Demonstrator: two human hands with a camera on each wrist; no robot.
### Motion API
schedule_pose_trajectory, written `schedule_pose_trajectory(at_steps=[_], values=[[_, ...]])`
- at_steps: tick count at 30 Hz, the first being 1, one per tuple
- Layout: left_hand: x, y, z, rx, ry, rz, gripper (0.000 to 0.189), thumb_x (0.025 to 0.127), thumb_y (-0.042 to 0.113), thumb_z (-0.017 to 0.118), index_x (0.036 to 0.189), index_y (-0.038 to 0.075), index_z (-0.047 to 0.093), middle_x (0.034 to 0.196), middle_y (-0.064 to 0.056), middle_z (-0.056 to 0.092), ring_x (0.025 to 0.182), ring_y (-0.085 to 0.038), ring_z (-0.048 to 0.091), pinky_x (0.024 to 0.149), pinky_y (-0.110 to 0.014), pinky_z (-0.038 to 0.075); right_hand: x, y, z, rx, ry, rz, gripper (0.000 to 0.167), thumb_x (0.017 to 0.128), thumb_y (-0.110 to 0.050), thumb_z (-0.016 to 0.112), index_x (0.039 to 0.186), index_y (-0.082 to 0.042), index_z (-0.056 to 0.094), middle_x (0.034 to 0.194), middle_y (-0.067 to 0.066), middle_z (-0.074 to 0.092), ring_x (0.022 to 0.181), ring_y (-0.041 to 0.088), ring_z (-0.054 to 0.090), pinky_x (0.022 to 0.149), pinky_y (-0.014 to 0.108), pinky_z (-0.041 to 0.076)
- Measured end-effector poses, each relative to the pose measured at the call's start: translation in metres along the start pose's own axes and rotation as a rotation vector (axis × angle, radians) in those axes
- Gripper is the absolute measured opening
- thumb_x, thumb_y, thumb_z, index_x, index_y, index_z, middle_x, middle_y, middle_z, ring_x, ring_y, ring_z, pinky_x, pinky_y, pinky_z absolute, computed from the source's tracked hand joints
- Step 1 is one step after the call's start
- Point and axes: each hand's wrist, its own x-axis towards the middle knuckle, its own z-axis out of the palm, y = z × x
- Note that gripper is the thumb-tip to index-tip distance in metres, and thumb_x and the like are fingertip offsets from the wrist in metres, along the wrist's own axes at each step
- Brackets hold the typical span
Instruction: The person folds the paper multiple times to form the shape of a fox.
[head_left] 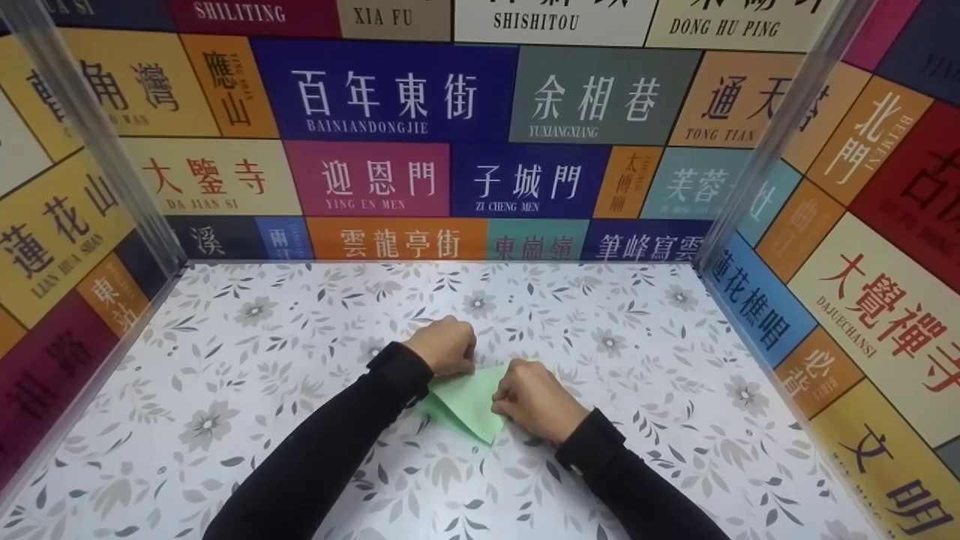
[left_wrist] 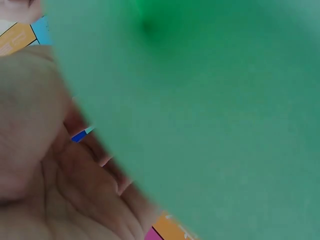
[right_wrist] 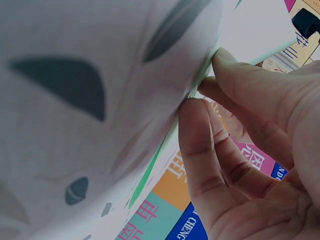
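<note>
A light green sheet of paper (head_left: 480, 397) lies on the patterned tabletop, folded over, its near corner pointing toward me and a little raised. My left hand (head_left: 446, 345) grips its far left part with curled fingers. In the left wrist view the green paper (left_wrist: 200, 125) fills most of the picture and hides the fingertips of the left hand (left_wrist: 75, 175). At the sheet's right edge, my right hand (head_left: 538, 401) pinches the paper. From the right wrist, the thumb and fingers of the right hand (right_wrist: 240, 135) meet at the thin paper edge, close to the table surface.
The white tabletop (head_left: 300, 465) carries grey flowers and leaves. Panels with colourful Chinese place-name signs (head_left: 375, 90) rise at the back and both sides. Clear edge strips (head_left: 780, 127) stand at the corners. Black sleeves (head_left: 315, 450) cover both forearms.
</note>
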Motion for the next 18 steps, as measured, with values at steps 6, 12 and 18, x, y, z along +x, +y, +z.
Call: schedule_pose_trajectory(at_steps=[6,12,18], values=[[0.0,-0.002,0.007,-0.019,0.026,-0.033,0.005,0.094,0.008,0.091,0.092,0.006,0.087,0.091,-0.011,0.085,0.078,-0.023,0.07,0.081,-0.045,0.067,-0.001,0.0,0.0,0.001,0.007,-0.012,0.008,0.087,-0.001,0.097,0.09,-0.005,0.091,0.09,0.008,0.081,0.083,0.02,0.075,0.077,0.032,0.066],[-0.004,-0.002,0.011,-0.039,0.092,-0.057,0.011,0.092,0.009,0.095,0.087,0.005,0.085,0.086,-0.01,0.083,0.073,-0.022,0.069,0.075,-0.043,0.065,-0.001,0.0,0.001,-0.001,0.005,-0.023,0.008,0.087,-0.001,0.096,0.092,-0.004,0.091,0.09,0.008,0.079,0.081,0.019,0.073,0.072,0.028,0.062],[-0.008,-0.003,0.013,-0.057,0.117,-0.104,0.015,0.092,0.013,0.096,0.085,0.007,0.085,0.083,-0.008,0.082,0.07,-0.021,0.066,0.071,-0.042,0.062,-0.001,0.0,0.001,0.007,0.009,-0.02,0.008,0.087,0.0,0.096,0.093,-0.003,0.091,0.09,0.009,0.079,0.082,0.021,0.075,0.073,0.029,0.063]])
